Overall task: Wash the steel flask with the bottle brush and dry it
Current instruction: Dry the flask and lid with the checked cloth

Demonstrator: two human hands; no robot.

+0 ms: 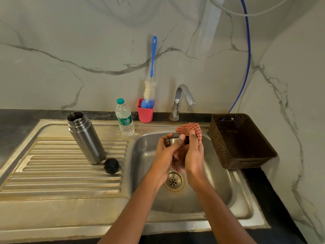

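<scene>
The steel flask (86, 138) stands upright and uncapped on the ribbed drainboard (52, 173), left of the basin. Its black inner cap (111, 166) lies beside its base. Over the sink basin (202, 191), my left hand (165, 154) holds a small steel cup-shaped lid (171, 140), only partly visible. My right hand (193, 155) grips a red checked cloth (190, 131) and presses it against that lid. The bottle brush (152, 67), blue-handled with white and blue bristles, stands in a red cup (145, 113) by the wall.
A plastic water bottle (124, 118) stands at the basin's back left corner. The tap (181, 101) rises behind the basin. A brown woven basket (241, 141) sits on the counter to the right. A blue hose (248, 50) runs down the wall.
</scene>
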